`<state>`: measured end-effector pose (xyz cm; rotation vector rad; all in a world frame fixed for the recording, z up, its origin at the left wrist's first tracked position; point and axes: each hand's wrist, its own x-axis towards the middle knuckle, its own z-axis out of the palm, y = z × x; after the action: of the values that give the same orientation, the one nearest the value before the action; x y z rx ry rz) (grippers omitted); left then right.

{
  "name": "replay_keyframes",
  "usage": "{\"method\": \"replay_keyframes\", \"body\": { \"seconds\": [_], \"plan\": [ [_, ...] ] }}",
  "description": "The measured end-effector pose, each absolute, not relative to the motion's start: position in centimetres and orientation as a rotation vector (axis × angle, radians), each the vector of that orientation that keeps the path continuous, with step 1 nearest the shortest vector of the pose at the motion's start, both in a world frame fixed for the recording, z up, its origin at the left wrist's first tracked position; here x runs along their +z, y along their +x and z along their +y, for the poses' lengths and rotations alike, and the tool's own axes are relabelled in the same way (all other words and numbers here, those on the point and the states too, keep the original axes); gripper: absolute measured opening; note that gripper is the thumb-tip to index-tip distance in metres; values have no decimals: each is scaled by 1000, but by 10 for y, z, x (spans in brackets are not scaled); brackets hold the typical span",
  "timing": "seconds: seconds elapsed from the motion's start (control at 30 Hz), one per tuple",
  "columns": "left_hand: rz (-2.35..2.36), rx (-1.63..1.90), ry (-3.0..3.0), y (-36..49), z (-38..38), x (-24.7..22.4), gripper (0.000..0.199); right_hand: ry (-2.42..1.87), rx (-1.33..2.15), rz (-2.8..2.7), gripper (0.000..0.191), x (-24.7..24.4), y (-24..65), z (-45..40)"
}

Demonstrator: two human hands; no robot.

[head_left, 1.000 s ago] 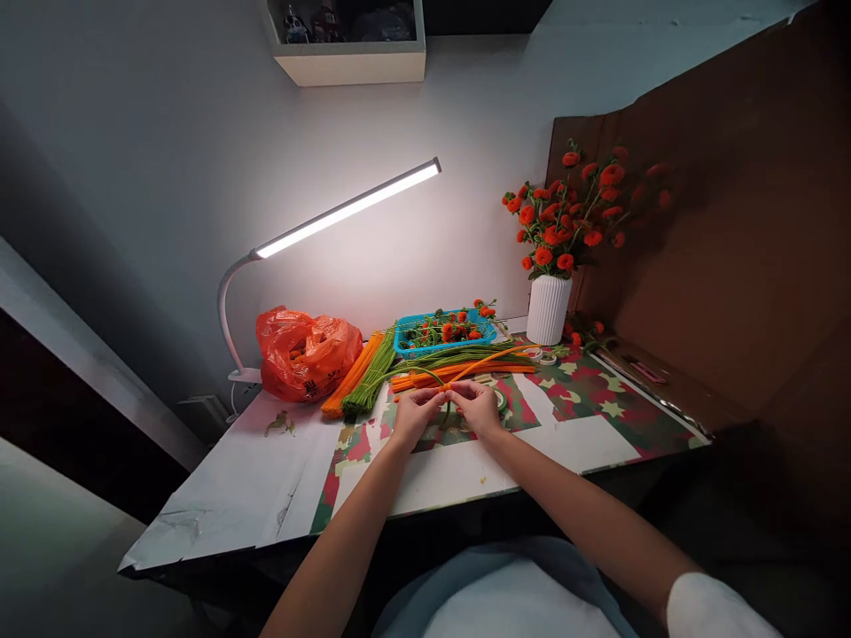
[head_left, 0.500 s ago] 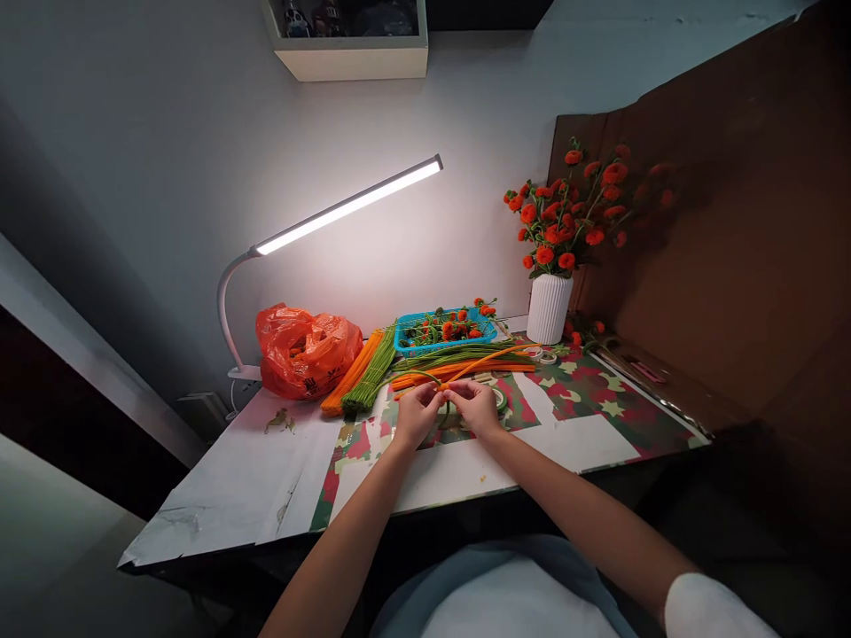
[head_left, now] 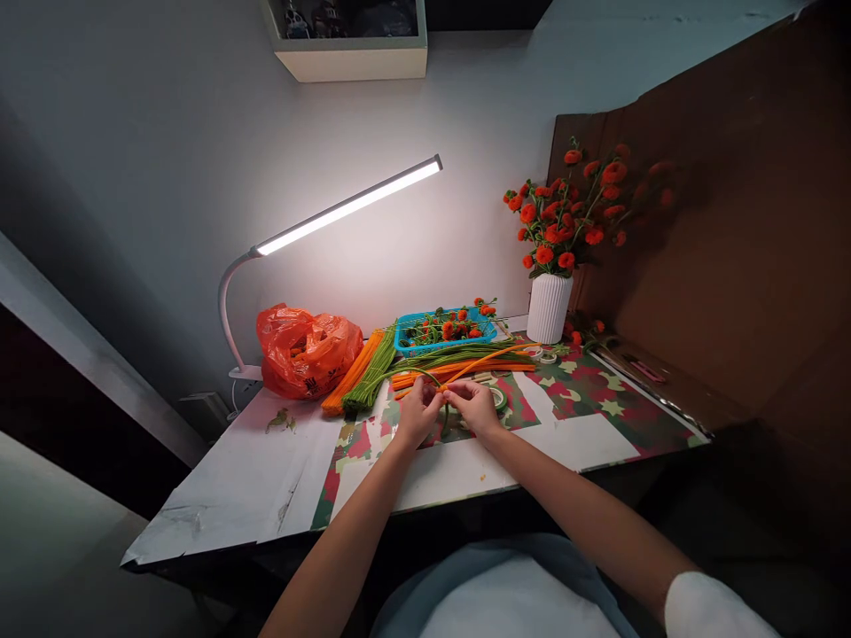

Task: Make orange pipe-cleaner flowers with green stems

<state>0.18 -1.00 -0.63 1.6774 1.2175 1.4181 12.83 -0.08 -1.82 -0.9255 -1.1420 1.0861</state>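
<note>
My left hand (head_left: 418, 415) and my right hand (head_left: 476, 409) meet over the middle of the table, thumbs and fingertips pinched together. Between them they hold an orange pipe cleaner (head_left: 488, 355), whose long end sticks up to the right. A green pipe cleaner (head_left: 413, 370) is held at the same spot; it arcs out to the left, and a green end hangs below the fingers. Fingertips cover most of the joint. Right behind the hands lie loose orange pipe cleaners (head_left: 509, 365) and green pipe cleaners (head_left: 452, 356). A green tape roll (head_left: 501, 400) lies beside my right hand.
Upright bundles of orange stems (head_left: 352, 377) and green stems (head_left: 373, 377) lean near a red plastic bag (head_left: 309, 350). Behind are a blue basket (head_left: 407, 347) of flowers and a white vase (head_left: 550, 310). A lit lamp (head_left: 352, 204) reaches over the table (head_left: 253, 487).
The fingers of my left hand have shifted slightly, and the green pipe cleaner's arc sits a little differently. My right hand stays almost in place.
</note>
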Motion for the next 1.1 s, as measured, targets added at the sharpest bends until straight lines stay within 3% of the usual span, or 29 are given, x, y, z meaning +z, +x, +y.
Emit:
{"method": "replay_keyframes", "body": {
  "seconds": [0.2, 0.5, 0.73, 1.1],
  "plan": [
    [1072, 1400, 1332, 1, -4, -6, 38, -915, 1228, -1052, 38, -14, 129, -2],
    [1162, 1452, 1236, -3, -4, -7, 38, -919, 1063, -1236, 40, -20, 128, -3],
    [1069, 1497, 930, -5, -3, -2, 46, -872, 1342, -1161, 39, -16, 126, -6],
    [1027, 1514, 751, -6, -7, 4, 43, -849, 1457, -990, 40, -10, 133, -5]
  ]
}}
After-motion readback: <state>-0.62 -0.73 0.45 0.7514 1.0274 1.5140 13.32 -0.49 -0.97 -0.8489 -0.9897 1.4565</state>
